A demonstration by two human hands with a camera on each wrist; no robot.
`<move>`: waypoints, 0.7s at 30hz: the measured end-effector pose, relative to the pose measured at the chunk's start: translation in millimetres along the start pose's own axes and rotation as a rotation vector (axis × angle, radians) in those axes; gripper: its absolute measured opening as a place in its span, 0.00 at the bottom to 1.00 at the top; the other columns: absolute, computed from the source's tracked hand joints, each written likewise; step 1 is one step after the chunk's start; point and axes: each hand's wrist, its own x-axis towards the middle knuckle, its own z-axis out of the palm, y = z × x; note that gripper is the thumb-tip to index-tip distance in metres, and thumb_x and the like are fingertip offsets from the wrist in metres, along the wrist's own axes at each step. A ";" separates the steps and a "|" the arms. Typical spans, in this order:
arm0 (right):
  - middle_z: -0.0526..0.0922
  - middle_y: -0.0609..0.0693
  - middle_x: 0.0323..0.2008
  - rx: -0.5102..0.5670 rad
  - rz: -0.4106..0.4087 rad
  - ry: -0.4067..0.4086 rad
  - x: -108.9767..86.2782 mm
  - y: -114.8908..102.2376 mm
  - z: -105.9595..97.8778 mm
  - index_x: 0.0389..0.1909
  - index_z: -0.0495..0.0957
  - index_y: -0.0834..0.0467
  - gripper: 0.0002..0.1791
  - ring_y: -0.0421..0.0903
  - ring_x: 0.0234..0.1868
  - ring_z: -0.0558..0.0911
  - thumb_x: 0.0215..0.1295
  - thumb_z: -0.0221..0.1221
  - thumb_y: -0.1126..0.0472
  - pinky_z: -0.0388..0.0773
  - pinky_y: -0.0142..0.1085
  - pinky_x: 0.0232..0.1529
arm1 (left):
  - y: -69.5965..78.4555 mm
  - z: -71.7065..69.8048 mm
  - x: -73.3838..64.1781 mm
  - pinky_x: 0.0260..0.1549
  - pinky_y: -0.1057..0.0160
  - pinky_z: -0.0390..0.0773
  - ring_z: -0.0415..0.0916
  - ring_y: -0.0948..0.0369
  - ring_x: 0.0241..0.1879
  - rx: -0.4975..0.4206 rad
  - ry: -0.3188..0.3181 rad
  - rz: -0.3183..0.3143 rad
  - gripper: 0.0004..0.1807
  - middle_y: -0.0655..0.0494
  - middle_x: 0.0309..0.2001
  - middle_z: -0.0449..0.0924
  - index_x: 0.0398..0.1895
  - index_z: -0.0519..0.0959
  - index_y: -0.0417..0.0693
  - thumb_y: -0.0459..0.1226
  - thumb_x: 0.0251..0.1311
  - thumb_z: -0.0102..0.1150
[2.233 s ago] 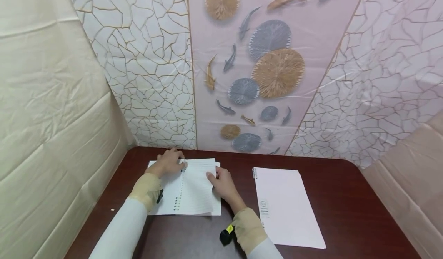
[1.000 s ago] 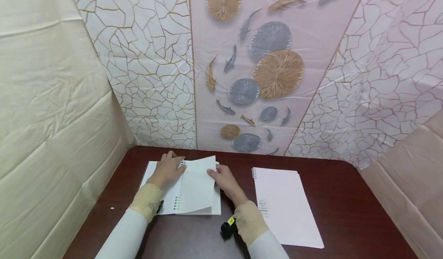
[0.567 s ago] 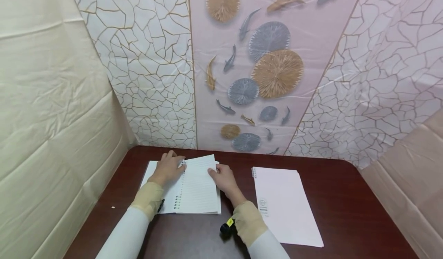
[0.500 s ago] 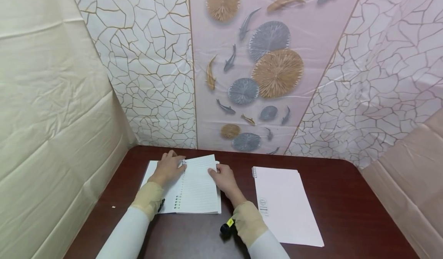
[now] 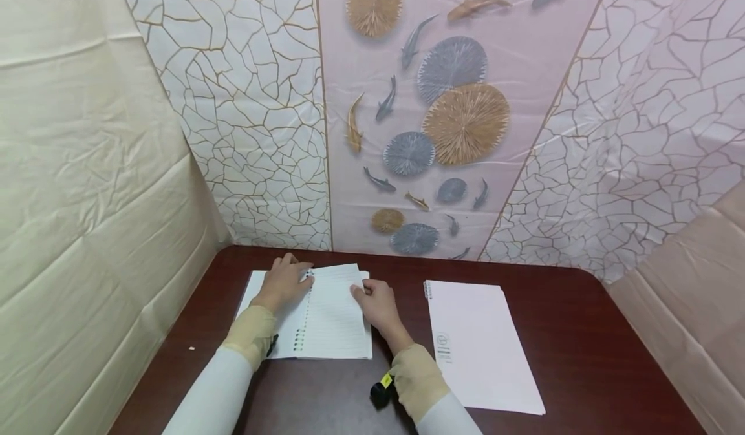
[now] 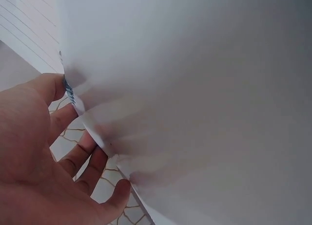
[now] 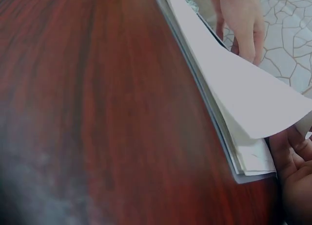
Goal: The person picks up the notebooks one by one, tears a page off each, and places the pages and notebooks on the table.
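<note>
A spiral-bound notebook [image 5: 334, 318] lies open on the table, its lined page facing up. My left hand [image 5: 282, 285] grips the notebook's top edge at the coil binding, thumb on the paper by the coil. In the left wrist view the fingers of the left hand [image 6: 29, 142] bend along that edge beside the large white page [image 6: 204, 88]. My right hand [image 5: 378, 304] pinches the upper right edge of a page between thumb and fingers. That page [image 7: 248, 93] curves up off the stack in the right wrist view, where the right hand [image 7: 295, 171] is partly cut off.
A second white spiral notebook [image 5: 480, 344] with a small printed logo lies closed to the right. A black device with a yellow label [image 5: 381, 390] sits by my right wrist. A tiny white scrap [image 5: 191, 348] is on the dark red table [image 5: 326, 396], left of my sleeve.
My left hand has shifted slightly toward me along the binding. The page at my right hand rose and swung, and its top corner has lowered slightly over the last half second.
</note>
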 end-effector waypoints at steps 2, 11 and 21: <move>0.56 0.41 0.13 -0.016 -0.018 0.005 -0.7 -0.7 0.1 0.17 0.61 0.52 0.27 0.40 0.18 0.54 0.76 0.62 0.59 0.56 0.33 0.23 | -0.1 0.2 0.4 0.57 0.41 0.76 0.66 0.45 0.61 -0.003 -0.002 -0.002 0.27 0.42 0.63 0.71 0.73 0.78 0.49 0.48 0.76 0.58; 0.51 0.39 0.13 -0.052 -0.074 0.001 -2.6 -2.0 -2.9 0.17 0.57 0.54 0.29 0.39 0.19 0.50 0.76 0.63 0.60 0.54 0.33 0.24 | 3.5 -3.0 -1.0 0.56 0.42 0.76 0.66 0.44 0.61 0.001 -0.002 -0.003 0.27 0.40 0.63 0.71 0.73 0.77 0.48 0.47 0.76 0.58; 0.50 0.40 0.15 -0.077 -0.090 0.004 -4.4 1.1 -1.4 0.17 0.56 0.52 0.29 0.40 0.20 0.49 0.76 0.63 0.59 0.52 0.33 0.25 | 2.7 -1.6 -1.6 0.53 0.43 0.78 0.67 0.45 0.59 0.020 -0.005 -0.011 0.26 0.40 0.62 0.71 0.73 0.78 0.49 0.47 0.76 0.58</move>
